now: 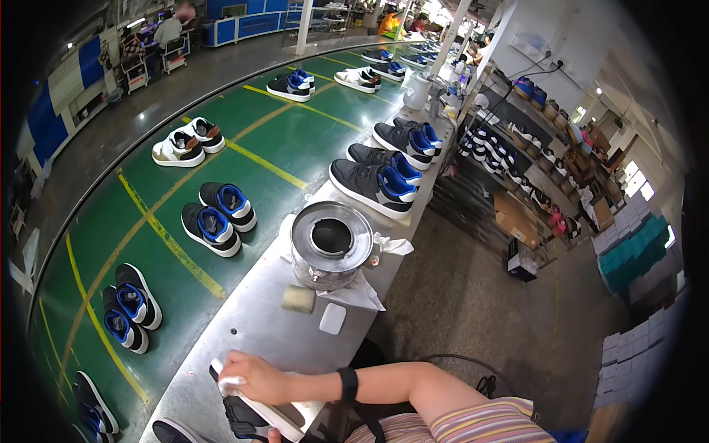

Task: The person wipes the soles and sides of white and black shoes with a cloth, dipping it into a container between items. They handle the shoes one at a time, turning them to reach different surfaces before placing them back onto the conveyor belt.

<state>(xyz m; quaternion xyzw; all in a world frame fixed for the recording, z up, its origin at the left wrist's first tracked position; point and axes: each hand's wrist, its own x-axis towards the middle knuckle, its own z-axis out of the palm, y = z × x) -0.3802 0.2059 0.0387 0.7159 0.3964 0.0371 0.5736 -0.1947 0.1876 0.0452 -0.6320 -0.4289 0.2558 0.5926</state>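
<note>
A black sneaker [244, 415] with a thick white sole lies tipped on its side at the bench's near edge. My right hand [255, 378] is closed on a bunched white cloth [233, 382] and presses it to the shoe, beside the sole. At the lower edge only a bit of my left hand [275, 435] shows, gripping the shoe by its sole; its other fingers are hidden. Just left of it another dark sneaker [171, 431] is cut off by the picture's edge. Farther up the bench are a yellowish sponge [298, 299] and a white pad [333, 319].
A round metal can [301, 255] with a dark opening stands on white cloth on the metal bench [221, 330]. Beyond it sit black sneakers [369, 186]. Left of the bench, a green conveyor [166, 280] carries several pairs. Shoe racks [528, 136] and stacked boxes [639, 362] stand right.
</note>
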